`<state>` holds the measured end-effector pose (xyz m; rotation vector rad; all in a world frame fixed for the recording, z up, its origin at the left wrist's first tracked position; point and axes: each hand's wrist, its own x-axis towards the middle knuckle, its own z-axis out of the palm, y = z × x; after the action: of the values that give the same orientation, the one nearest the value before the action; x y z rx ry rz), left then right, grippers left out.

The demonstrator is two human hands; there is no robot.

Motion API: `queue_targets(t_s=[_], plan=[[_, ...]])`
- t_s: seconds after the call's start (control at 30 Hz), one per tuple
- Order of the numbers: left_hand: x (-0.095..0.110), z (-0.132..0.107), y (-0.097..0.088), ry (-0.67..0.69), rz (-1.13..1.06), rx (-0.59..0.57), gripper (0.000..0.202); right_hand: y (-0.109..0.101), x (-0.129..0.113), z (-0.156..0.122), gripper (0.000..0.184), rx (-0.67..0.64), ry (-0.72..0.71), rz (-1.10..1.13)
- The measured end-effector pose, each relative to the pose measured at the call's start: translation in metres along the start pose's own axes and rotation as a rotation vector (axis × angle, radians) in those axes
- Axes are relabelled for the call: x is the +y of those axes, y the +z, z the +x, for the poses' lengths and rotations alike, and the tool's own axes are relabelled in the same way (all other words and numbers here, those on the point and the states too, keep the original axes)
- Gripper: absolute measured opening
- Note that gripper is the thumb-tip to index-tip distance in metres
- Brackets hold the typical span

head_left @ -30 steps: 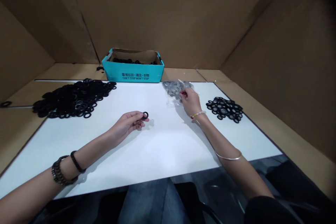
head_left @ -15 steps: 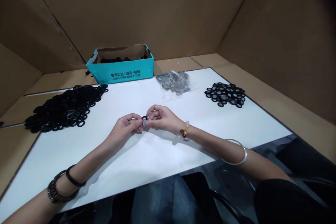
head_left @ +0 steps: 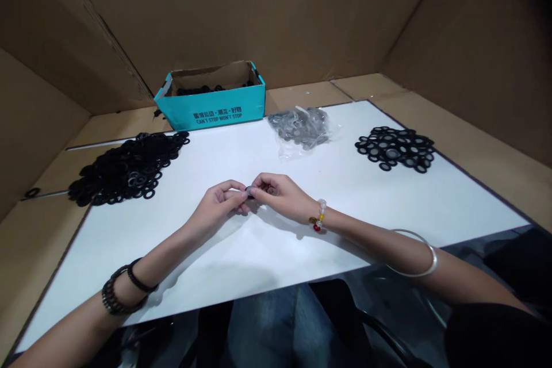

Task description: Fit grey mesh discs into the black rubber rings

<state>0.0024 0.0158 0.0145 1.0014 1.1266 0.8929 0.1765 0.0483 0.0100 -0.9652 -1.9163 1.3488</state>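
Note:
Over the middle of the white table top [head_left: 276, 247], my left hand [head_left: 222, 202] and my right hand [head_left: 282, 195] meet fingertip to fingertip. Between them they pinch a small black ring [head_left: 249, 189] with a grey disc in it. My left thumb and fingers grip its left side, while my right thumb presses on the right side. Fingers cover much of the ring, so how fully the disc sits inside cannot be made out.
A heap of black rings [head_left: 129, 169] lies at the left. Behind stands a turquoise box [head_left: 218, 109] with black pieces inside. A clear bag of grey discs [head_left: 302, 129] lies beyond my hands. Black rings with grey centres [head_left: 394, 149] are piled at right. Cardboard walls [head_left: 267, 11] surround the table.
My hands have drawn closer together on the ring. The grey disc, formerly hanging below the ring, now lies against its opening under my right thumb. The whole view has shifted slightly.

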Motion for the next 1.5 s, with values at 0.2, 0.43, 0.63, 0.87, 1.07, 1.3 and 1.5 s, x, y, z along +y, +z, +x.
queue_targets(t_s=[0.2,0.43,0.63,0.87,1.07,1.3,1.5], plan=[[-0.002,0.002,-0.001,-0.001,-0.076,-0.011,0.023,0.006,-0.001,-0.002,0.015,0.071,-0.062,-0.068],[-0.005,-0.001,0.004,0.057,-0.061,0.088,0.019,0.005,-0.001,-0.002,0.014,0.070,-0.097,-0.057],[-0.006,-0.005,0.006,0.191,0.099,0.195,0.015,0.001,-0.010,-0.004,0.012,0.092,-0.158,-0.183],[-0.005,-0.008,0.007,0.255,0.225,0.255,0.011,0.000,-0.012,-0.008,0.013,0.057,-0.171,-0.215],[-0.006,-0.008,0.004,0.199,0.149,0.240,0.008,-0.003,-0.012,-0.010,0.015,0.021,-0.147,-0.164],[-0.009,-0.003,0.001,0.088,0.040,0.199,0.013,-0.005,-0.012,-0.008,0.022,-0.019,-0.029,0.000],[-0.004,-0.006,0.007,0.086,0.051,0.097,0.020,-0.005,-0.009,-0.006,0.029,-0.030,-0.049,-0.028]])
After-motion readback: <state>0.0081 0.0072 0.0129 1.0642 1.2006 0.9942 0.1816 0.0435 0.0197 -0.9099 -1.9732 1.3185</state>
